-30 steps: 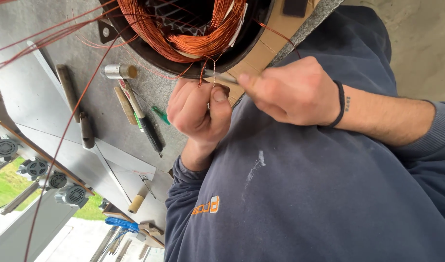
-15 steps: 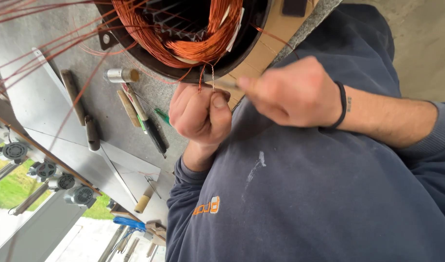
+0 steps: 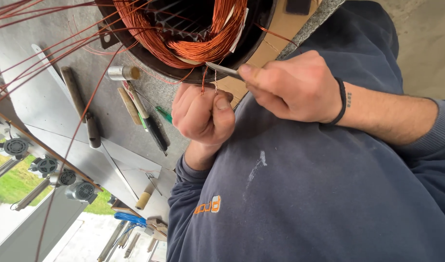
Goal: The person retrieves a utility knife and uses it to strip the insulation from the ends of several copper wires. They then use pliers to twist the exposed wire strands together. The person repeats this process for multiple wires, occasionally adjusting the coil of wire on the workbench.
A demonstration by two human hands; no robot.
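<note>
A dark round motor stator [image 3: 135, 51] wound with copper wire coils [image 3: 193, 36] lies on cardboard at the top. My left hand [image 3: 203, 116] is a fist just below it, pinching two thin copper wire ends [image 3: 209, 81] that stick up from the fingers. My right hand [image 3: 290, 87], with a black band on the wrist, grips a small metal blade [image 3: 222, 69]. The blade's tip lies against those wire ends.
Long copper strands [image 3: 47, 48] run left across the grey bench [image 3: 47, 106]. On the bench lie a small metal-headed mallet [image 3: 121, 73], a wooden-handled tool [image 3: 79, 104], and a screwdriver [image 3: 152, 126]. Several small motors [image 3: 16, 145] sit along the lower left edge.
The view has shifted so the stator and both hands sit lower in frame. The blade now touches the wire ends held up by my left hand.
</note>
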